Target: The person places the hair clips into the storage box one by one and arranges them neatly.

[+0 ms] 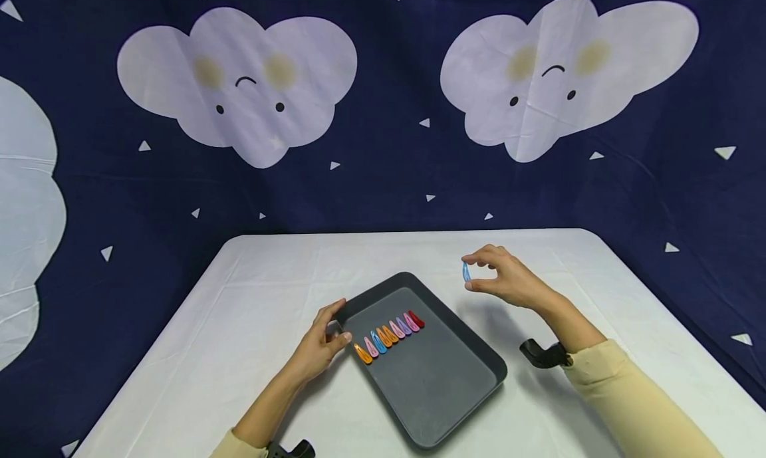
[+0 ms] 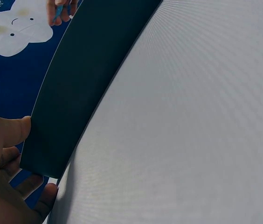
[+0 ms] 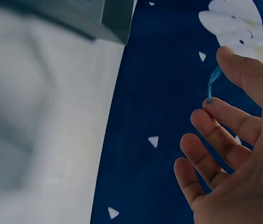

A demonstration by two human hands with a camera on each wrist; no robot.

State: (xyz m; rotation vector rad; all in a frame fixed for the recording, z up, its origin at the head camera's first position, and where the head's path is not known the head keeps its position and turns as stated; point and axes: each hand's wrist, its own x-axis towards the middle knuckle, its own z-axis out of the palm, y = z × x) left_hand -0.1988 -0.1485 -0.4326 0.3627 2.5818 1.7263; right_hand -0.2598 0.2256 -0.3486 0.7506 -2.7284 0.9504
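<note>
Between the thumb and index fingertip of my right hand (image 1: 509, 278), a light-blue snap hair clip (image 1: 466, 272) is pinched above the table, to the right of the tray's far end. The right wrist view shows that clip (image 3: 213, 83) edge-on, the other fingers spread apart. My left hand (image 1: 317, 348) holds the dark grey rectangular tray (image 1: 431, 385) at its left corner, thumb against the rim and fingers around the outside. Several hair clips lie in a slanting row inside the tray, from an orange clip (image 1: 362, 353) near my left thumb to a red clip (image 1: 416, 319).
A white cloth covers the table (image 1: 239, 325) under the tray. Behind the table hangs a dark blue curtain (image 1: 383, 199) with clouds and small white triangles. Black straps with a curved piece (image 1: 541, 353) sit at the wrists.
</note>
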